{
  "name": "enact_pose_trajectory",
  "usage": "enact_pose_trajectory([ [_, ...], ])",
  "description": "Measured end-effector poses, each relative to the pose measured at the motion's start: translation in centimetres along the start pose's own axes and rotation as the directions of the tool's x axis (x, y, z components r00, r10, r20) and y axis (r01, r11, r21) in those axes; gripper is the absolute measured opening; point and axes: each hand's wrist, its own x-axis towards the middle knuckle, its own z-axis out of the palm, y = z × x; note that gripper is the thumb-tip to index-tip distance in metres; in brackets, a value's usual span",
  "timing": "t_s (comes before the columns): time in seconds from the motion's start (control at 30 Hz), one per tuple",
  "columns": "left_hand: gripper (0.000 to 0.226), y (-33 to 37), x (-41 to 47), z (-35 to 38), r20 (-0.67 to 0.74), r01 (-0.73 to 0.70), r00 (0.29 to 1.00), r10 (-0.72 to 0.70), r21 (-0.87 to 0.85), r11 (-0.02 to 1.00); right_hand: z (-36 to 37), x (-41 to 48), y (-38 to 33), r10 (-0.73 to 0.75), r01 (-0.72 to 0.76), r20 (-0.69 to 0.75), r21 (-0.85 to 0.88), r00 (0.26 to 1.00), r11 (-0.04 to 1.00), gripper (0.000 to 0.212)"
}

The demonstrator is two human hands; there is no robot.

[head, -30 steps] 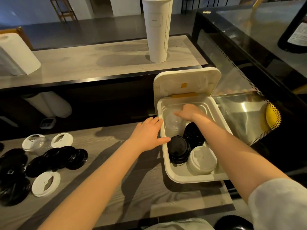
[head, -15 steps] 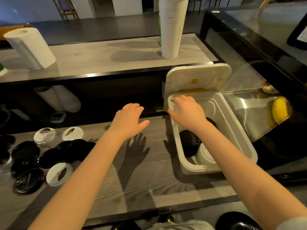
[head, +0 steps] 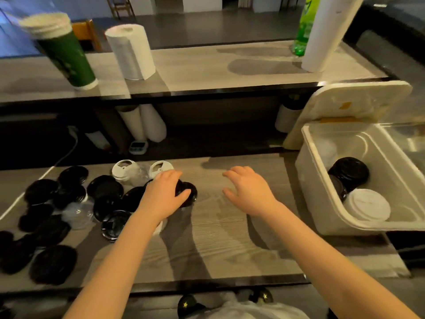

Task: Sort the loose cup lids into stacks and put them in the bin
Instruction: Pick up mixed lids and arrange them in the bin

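Our left hand (head: 164, 195) is curled over a round black plastic cup lid (head: 189, 196), fingers on top and thumb against its near rim, at the three o'clock edge of the scatter of loose black lids (head: 105, 187) that spreads away towards nine o'clock. Two white sip-hole lids (head: 122, 169) lie at its eleven o'clock. Our right hand (head: 249, 192) hovers palm down, fingers loosely bent and holding nothing, above the grey wood-grain counter (head: 218, 238); bare wood runs between the hands and down to the dark front edge at six o'clock. At three o'clock the white rectangular plastic bin (head: 309, 176) sits with its hinged cover (head: 345, 104) tipped up, holding a black lid stack (head: 349, 172) and a white lid stack (head: 368, 207) against its near wall.
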Motion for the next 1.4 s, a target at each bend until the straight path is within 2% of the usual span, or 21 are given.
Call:
enact_pose_trajectory([
  [0.3,0.063,-14.2,-4.3,3.5,0.140,0.259,0.958,-0.252,-0.037,0.965,9.4,4.1,-10.7,0.038,-0.076,0.257,0.139,0.966,0.987,0.047],
  [0.4,0.066,-17.5,-5.4,4.4,0.135,0.319,0.941,-0.310,-0.055,0.946,12.5,5.5,-13.5,0.087,-0.147,0.336,0.158,0.938,0.976,0.050],
  [0.47,0.069,-19.1,-5.9,4.9,0.127,0.334,0.937,-0.325,-0.063,0.940,14.2,6.3,-15.0,0.139,-0.217,0.381,0.169,0.914,0.961,0.059],
  [0.6,0.085,-20.9,-6.3,5.6,0.232,0.375,0.908,-0.347,-0.085,0.923,16.5,7.7,-16.9,0.258,-0.348,0.469,0.115,0.845,0.930,0.092],
  [0.7,0.096,-21.1,-6.1,6.2,0.284,0.385,0.894,-0.348,-0.086,0.919,17.3,7.9,-17.8,0.274,-0.313,0.459,0.008,0.845,0.950,0.107],
  [0.8,0.100,-21.0,-5.7,6.7,0.286,0.368,0.899,-0.331,-0.086,0.926,17.7,8.0,-18.2,0.271,-0.261,0.429,-0.084,0.862,0.962,0.104],
  [1.0,0.097,-20.6,-5.7,7.4,0.253,0.343,0.919,-0.301,-0.142,0.928,17.1,7.8,-16.6,0.211,-0.215,0.395,-0.036,0.894,0.976,0.103],
  [1.1,0.098,-20.4,-5.8,7.2,0.256,0.358,0.918,-0.304,-0.204,0.911,16.8,7.3,-15.7,0.176,-0.210,0.384,0.047,0.906,0.977,0.102],
  [1.23,0.095,-20.1,-6.6,6.4,0.215,0.336,0.934,-0.284,-0.271,0.902,15.8,6.5,-14.5,0.128,-0.230,0.373,0.243,0.919,0.943,0.098],
  [1.4,0.096,-18.3,-6.6,4.1,0.098,0.279,0.960,-0.262,-0.266,0.923,13.3,5.3,-13.2,0.156,-0.245,0.215,0.488,0.964,0.838,0.091],
])
